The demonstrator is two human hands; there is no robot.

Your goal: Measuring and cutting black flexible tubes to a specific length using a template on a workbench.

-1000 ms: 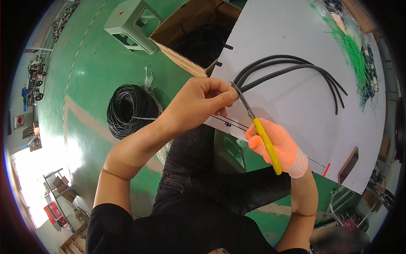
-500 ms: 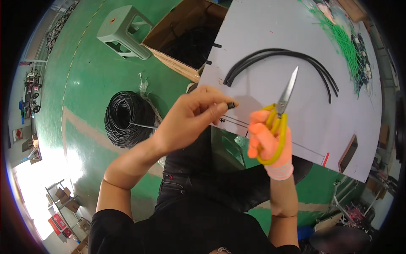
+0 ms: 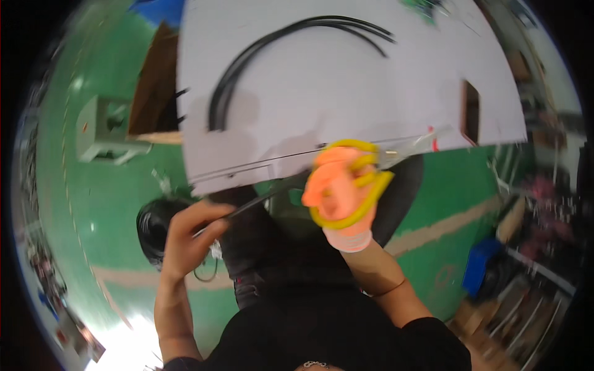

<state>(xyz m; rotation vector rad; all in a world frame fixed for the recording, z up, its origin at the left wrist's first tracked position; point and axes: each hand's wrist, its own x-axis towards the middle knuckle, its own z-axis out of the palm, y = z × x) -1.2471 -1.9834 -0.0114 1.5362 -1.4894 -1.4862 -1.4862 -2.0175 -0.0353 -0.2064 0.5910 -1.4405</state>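
My left hand (image 3: 190,238) is closed in a pinch on a thin black cable (image 3: 252,203), whose free length points toward my right hand. In an orange glove, my right hand (image 3: 339,188) grips a pair of scissors (image 3: 370,193) by its yellow handles. The metal blades point right over the table's near edge and are smeared by motion. Whether the cable's far end touches the glove I cannot tell. Several cut black cable lengths (image 3: 266,44) lie in an arc on the white table (image 3: 297,80).
Below the table's left corner, a black cable coil (image 3: 151,232) sits on the green floor. An open cardboard box (image 3: 150,93) and a grey-green stool (image 3: 99,131) stand left of the table. A phone-like dark slab (image 3: 470,112) lies at the tabletop's right, green ties (image 3: 427,8) at the back.
My view has turned. My left hand has moved down toward the coil, with more cable showing beyond its fingers. The scissors have swung from pointing up to pointing right.
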